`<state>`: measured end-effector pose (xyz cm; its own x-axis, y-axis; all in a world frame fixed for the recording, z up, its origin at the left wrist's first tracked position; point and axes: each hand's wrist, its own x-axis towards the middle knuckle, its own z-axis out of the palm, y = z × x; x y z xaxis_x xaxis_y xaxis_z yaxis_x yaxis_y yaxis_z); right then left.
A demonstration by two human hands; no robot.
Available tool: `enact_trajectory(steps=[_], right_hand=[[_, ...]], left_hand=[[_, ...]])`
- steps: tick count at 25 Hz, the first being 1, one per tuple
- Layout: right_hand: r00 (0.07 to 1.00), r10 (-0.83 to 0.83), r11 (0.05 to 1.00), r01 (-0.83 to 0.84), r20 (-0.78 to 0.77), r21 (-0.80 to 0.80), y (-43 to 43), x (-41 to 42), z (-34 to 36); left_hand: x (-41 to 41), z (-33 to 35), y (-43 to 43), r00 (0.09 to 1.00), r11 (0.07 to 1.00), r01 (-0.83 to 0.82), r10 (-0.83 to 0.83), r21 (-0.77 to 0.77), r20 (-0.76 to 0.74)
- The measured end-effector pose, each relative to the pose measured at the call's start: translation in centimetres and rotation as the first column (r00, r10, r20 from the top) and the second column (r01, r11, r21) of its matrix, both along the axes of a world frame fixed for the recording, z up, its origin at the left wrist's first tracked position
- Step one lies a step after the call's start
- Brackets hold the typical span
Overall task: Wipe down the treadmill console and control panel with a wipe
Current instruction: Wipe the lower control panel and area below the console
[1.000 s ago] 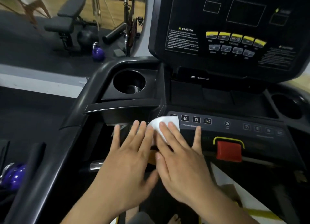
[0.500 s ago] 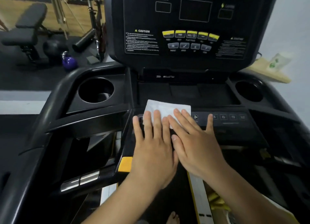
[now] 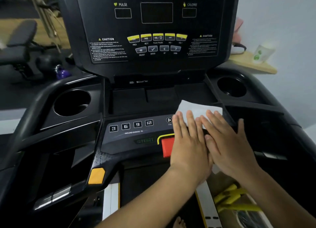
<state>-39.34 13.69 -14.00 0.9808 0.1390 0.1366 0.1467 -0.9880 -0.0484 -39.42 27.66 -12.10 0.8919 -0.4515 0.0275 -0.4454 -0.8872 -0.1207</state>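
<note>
A white wipe (image 3: 196,109) lies flat on the right half of the treadmill's lower control panel (image 3: 135,135). My left hand (image 3: 188,142) and my right hand (image 3: 227,142) lie side by side, fingers stretched out, pressing the wipe's near part against the panel. The left hand covers part of the red stop button (image 3: 166,145). Incline keys 3, 6, 9 and 12 show to the left of the hands. The upright black console (image 3: 153,31), with its dark displays and yellow buttons, stands behind.
Round cup holders sit at the left (image 3: 71,103) and right (image 3: 231,86) of the console tray. A wooden shelf (image 3: 251,65) with a white packet is at the back right. A weight bench (image 3: 20,39) and a purple kettlebell (image 3: 62,73) stand at the back left.
Both hands have slid the wipe from the left end of the lower panel across to its right half, uncovering the incline keys. The view has also shifted.
</note>
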Motion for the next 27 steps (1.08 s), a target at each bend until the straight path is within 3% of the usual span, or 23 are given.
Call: enact_trajectory(steps=[9, 13, 16, 20, 23, 25, 27], right_hand=[[0.996, -0.081, 0.992, 0.078, 0.025, 0.099, -2.5, -3.6, -1.5], [1.0, -0.01, 0.986, 0.007, 0.015, 0.164, -0.6, -5.7, -1.5], [0.999, 0.039, 0.993, -0.038, -0.011, 0.111, -2.3, -4.8, -1.0], [0.999, 0.018, 0.996, -0.014, -0.051, 0.087, -5.0, -1.0, 0.2], [0.994, 0.028, 0.948, 0.008, -0.107, 0.319, -5.5, 2.1, 1.1], [0.983, 0.029, 0.836, 0.076, -0.182, 0.543, -5.8, 2.6, 1.8], [0.973, 0.024, 0.793, 0.12, -0.229, 0.597, -6.5, 1.0, 1.9]], left_hand=[[-2.0, -0.5, -2.5, 0.992, 0.991, 0.119, -0.121, 0.067, 0.021], [-3.1, 0.8, 0.3, 0.986, 0.986, 0.165, -0.164, 0.014, -0.01], [-1.6, 1.3, 0.5, 0.964, 0.964, 0.266, -0.266, -0.004, 0.009], [1.2, 1.6, -2.1, 0.974, 0.975, 0.221, -0.218, 0.034, -0.065], [2.6, 2.0, -4.6, 0.982, 0.98, 0.179, -0.173, 0.081, -0.077], [2.6, 1.5, -5.4, 0.985, 0.984, 0.16, -0.154, 0.084, -0.077], [1.3, 0.7, -5.9, 0.982, 0.982, 0.17, -0.163, 0.085, -0.091]])
